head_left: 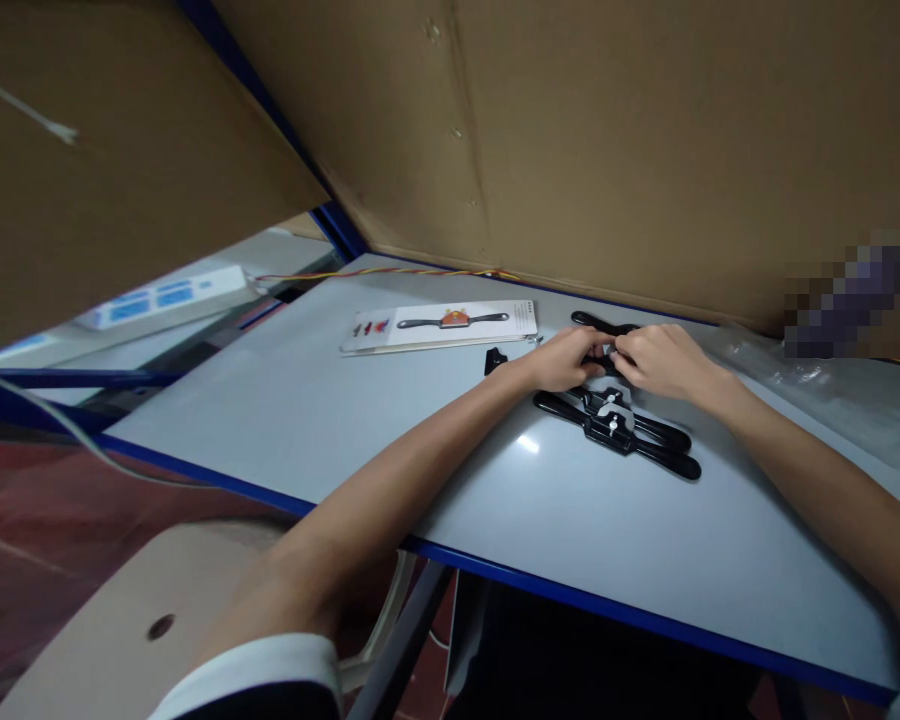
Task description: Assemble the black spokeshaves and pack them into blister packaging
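Observation:
My left hand (566, 358) and my right hand (656, 360) meet over a black two-handled tool (596, 323) at the far side of the table, fingers curled round its middle. One handle sticks out to the left of my hands; the part between my fingers is hidden. Two more black two-handled tools (619, 430) with silver screws lie side by side just in front of my hands. A small black part (495, 358) lies left of my left wrist. A white instruction card (442, 325) picturing the tool lies further left.
The grey table has a blue front edge (570, 595). Cardboard walls (607, 140) stand close behind and on the left. Clear plastic bags (817, 385) lie at the right. A white power strip (157, 300) sits beyond the left edge. A beige stool seat (157, 610) is below.

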`<state>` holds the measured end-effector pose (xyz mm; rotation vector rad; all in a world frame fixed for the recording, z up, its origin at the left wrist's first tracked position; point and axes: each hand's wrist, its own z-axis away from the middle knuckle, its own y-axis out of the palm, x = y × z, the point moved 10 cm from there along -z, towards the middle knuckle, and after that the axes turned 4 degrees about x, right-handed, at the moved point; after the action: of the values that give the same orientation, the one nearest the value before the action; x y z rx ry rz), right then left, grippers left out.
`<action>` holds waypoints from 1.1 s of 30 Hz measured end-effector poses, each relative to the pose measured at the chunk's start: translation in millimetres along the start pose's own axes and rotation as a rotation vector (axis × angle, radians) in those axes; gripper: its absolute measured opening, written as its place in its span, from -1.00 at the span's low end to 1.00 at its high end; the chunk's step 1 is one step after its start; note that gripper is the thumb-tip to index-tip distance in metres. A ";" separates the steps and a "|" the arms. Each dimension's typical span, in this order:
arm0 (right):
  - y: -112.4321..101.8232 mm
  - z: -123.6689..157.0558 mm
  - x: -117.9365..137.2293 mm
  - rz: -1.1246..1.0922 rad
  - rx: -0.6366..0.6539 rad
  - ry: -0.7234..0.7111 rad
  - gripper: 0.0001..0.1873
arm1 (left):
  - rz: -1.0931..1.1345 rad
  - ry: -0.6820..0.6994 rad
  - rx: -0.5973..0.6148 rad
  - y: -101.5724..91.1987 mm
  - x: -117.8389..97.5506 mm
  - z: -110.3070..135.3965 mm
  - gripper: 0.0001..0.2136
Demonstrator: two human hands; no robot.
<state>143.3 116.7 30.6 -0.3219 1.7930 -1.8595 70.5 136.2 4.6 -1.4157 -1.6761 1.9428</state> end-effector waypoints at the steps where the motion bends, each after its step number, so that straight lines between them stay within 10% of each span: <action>1: 0.0 -0.1 -1.7 -0.024 0.004 0.045 -0.57 | 0.000 -0.001 0.000 0.1 0.4 0.0 -0.58; 5: 4.0 4.3 -12.5 -0.200 0.059 0.127 -0.60 | 0.017 0.005 -0.003 -0.3 1.1 0.7 -0.55; 14: -4.3 9.9 -5.9 0.039 -0.024 -0.155 -0.76 | 0.027 0.005 0.002 1.6 1.4 0.9 -0.58; 33: 6.3 5.4 -14.8 -0.246 0.007 0.376 -0.58 | 0.008 -0.112 -0.065 1.0 3.8 3.2 -0.54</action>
<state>159.7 120.1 27.7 -0.2070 2.0684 -2.2145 66.6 136.4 1.4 -1.3610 -1.8005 2.0243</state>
